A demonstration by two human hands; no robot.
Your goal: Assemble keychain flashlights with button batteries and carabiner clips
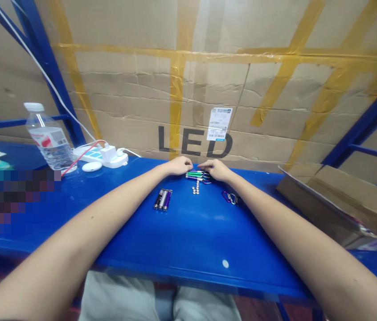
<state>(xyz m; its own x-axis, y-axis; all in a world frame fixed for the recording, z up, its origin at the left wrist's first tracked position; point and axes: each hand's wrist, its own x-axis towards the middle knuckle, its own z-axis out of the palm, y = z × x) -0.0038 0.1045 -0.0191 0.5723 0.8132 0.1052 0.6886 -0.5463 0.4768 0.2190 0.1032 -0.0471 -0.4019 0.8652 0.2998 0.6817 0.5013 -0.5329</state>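
Note:
At the far side of the blue table, my left hand has its fingers curled together by the left end of a row of slim metal penlights, green and purple among them. Opposite it, my right hand reaches in over the clip end, index finger pointing left and fingers bent inward; whatever lies in either grasp is too small to make out. Several silver button cells lie just in front of the row. Black, silver and purple tubes sit side by side nearer me on the left. Carabiner clips rest beside my right forearm.
An open cardboard box stands on the right. At the left are a water bottle, a power strip with cables and a white round case. A large taped carton forms the back wall.

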